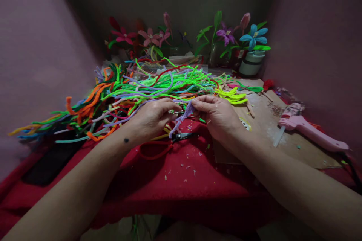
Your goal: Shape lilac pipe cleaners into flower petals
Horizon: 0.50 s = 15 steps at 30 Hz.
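Observation:
My left hand [154, 115] and my right hand [217, 115] meet over the red cloth [181, 180], both pinched on a lilac pipe cleaner [183, 116] that is bent and hangs down between them. Directly below the hands lie scissors [182, 136] with red handles. Behind the hands spreads a big heap of coloured pipe cleaners [135, 90], mostly green, orange and purple.
A pink glue gun [308, 128] lies on a brown board [283, 131] at the right. Finished pipe-cleaner flowers [253, 37] stand in pots along the back wall. Small trimmings dot the cloth. Yellow-green bent pieces [233, 96] lie right of the heap.

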Tool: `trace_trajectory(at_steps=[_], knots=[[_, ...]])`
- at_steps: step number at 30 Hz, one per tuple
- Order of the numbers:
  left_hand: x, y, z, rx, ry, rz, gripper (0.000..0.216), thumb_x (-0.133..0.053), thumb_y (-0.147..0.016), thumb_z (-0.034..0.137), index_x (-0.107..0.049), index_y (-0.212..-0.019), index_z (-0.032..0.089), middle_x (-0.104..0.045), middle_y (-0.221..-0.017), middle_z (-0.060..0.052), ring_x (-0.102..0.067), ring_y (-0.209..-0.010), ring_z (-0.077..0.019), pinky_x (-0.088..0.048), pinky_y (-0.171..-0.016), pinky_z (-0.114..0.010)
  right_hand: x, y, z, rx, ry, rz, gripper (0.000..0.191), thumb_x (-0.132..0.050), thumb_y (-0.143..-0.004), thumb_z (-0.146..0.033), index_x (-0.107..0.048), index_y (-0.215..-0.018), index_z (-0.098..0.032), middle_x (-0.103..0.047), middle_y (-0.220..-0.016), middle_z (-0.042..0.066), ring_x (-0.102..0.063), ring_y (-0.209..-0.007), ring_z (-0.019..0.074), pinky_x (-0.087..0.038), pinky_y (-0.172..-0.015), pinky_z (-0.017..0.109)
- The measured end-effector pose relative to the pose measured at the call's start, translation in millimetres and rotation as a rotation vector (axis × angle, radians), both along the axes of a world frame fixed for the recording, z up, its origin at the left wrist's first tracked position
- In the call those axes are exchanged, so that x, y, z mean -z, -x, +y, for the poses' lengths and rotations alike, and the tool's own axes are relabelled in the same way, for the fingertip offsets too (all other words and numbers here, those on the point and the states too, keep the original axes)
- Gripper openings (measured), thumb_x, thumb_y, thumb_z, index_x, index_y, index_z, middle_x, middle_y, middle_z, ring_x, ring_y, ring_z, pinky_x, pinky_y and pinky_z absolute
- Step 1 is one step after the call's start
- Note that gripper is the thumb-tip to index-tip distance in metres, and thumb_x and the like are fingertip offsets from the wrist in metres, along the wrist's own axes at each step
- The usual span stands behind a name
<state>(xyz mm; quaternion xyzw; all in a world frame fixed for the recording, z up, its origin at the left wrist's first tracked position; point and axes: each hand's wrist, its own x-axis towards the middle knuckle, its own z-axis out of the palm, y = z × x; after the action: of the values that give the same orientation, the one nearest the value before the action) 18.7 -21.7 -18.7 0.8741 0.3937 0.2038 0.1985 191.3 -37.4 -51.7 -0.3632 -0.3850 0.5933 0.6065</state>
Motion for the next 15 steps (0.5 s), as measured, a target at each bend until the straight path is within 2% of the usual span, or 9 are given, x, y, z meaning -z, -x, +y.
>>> trace_trajectory(at_steps=[3,5,7,10,15], knots=[[-5.2,-6,-8,-0.139,0.193,-0.181,0.022,-0.052,-0.08,0.031,-0.065,-0.085,0.015,-0.062,-0.075,-0.001,-0.055,-0.067,-0.0121,-0.042,-0.06,-0.021,0.6,2,-1,0.013,-0.002,-0.022,0.017,-0.075,-0.056,-0.025,-0.062,-0.059,-0.015,-0.059,-0.056,-0.002,-0.045,-0.05,0.0079,-0.035,-0.052,0.024],[-6.2,-11,-12,-0.137,0.367,-0.244,0.02,-0.055,-0.077,0.033,-0.063,-0.077,0.014,-0.056,-0.064,0.002,-0.048,-0.056,-0.0094,-0.037,-0.052,-0.02,1.5,3,-2,0.024,-0.001,-0.035,0.017,-0.075,-0.057,-0.026,-0.062,-0.06,-0.015,-0.058,-0.055,-0.002,-0.044,-0.049,0.0076,-0.033,-0.051,0.024],[-4.7,-14,-14,-0.12,0.489,-0.286,0.018,-0.059,-0.074,0.031,-0.06,-0.07,0.013,-0.053,-0.06,0.002,-0.044,-0.053,-0.0082,-0.035,-0.05,-0.02,2.5,3,-2,0.019,0.005,-0.039,0.017,-0.075,-0.058,-0.026,-0.062,-0.061,-0.015,-0.056,-0.054,-0.003,-0.043,-0.048,0.0077,-0.033,-0.049,0.024],[-0.5,-15,-14,-0.156,0.556,-0.331,0.017,-0.06,-0.072,0.027,-0.056,-0.064,0.013,-0.052,-0.06,0.002,-0.043,-0.053,-0.0079,-0.034,-0.051,-0.021,2.7,2,-2,-0.019,0.002,-0.024,0.017,-0.074,-0.059,-0.027,-0.061,-0.061,-0.015,-0.056,-0.054,-0.002,-0.044,-0.048,0.0081,-0.034,-0.049,0.024],[-0.3,-12,-12,-0.162,0.573,-0.326,0.016,-0.061,-0.07,0.026,-0.056,-0.062,0.013,-0.047,-0.055,0.003,-0.037,-0.049,-0.0066,-0.027,-0.047,-0.021,-2.2,-1,-4,-0.059,-0.045,-0.078,0.019,-0.073,-0.061,-0.028,-0.061,-0.058,-0.014,-0.057,-0.054,-0.001,-0.045,-0.047,0.0082,-0.034,-0.049,0.025]])
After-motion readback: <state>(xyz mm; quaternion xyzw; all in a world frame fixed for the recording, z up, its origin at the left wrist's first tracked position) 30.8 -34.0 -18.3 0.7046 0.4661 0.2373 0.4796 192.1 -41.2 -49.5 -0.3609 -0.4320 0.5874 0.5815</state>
